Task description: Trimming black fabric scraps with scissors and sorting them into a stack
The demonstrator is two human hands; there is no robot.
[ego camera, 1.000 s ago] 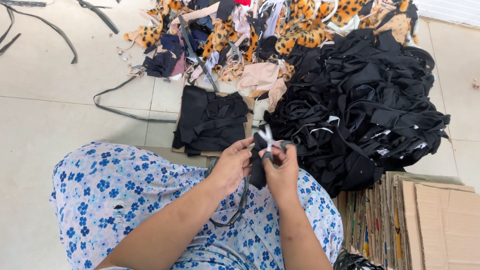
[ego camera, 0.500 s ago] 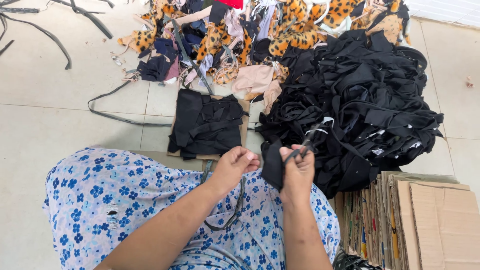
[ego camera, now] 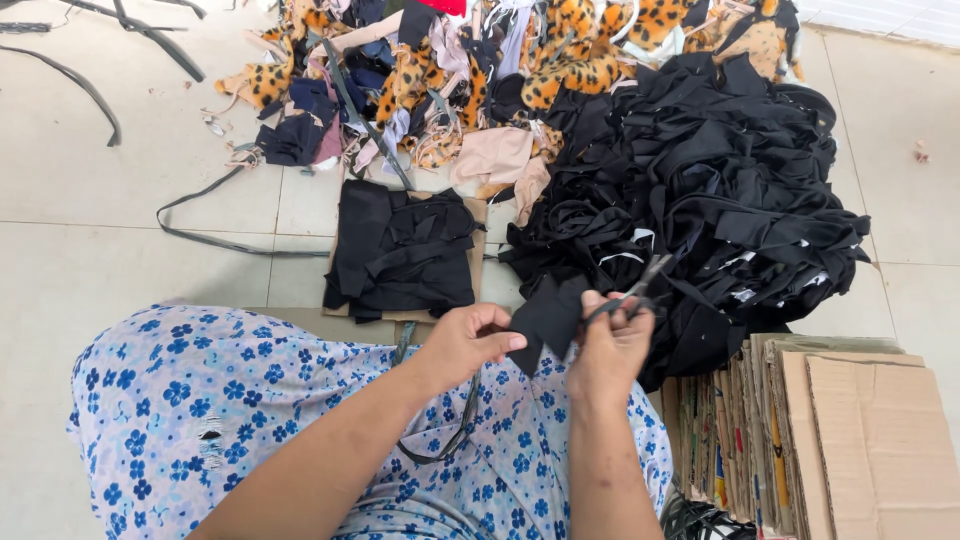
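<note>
Pale floor tiles [ego camera: 90,250] are seen under everything, w/ scraps strewn across the top of the view. At top centre a mixed heap of leopard-print and coloured offcuts [ego camera: 470,70] is spread out; to its right a big pile of black fabric [ego camera: 720,190] is heaped, reaching down to just beside the hands. A smaller flat stack of black pieces [ego camera: 400,250] is laid on a cardboard sheet [ego camera: 478,290], left of the big pile. Loose dark straps [ego camera: 210,235] are trailed over the tiles at left and upper left. Stacked cardboard [ego camera: 850,430] is stood on edge at lower right.

A blue-flowered garment [ego camera: 200,400] is worn over the lap, filling the lower left; a dark strap loop [ego camera: 450,430] is draped on it between the forearms.

A black fabric piece [ego camera: 548,320] is held up above the lap, between both hands, approx. in front of the big pile's near edge. The left hand [ego camera: 465,340] is closed on the piece's left edge, pinched w/ thumb and fingers. The right hand [ego camera: 612,345] is clenched round a pair of scissors [ego camera: 632,293], blades pointing up and right, touching the piece's right side. Whether the blades are parted cannot be told.
</note>
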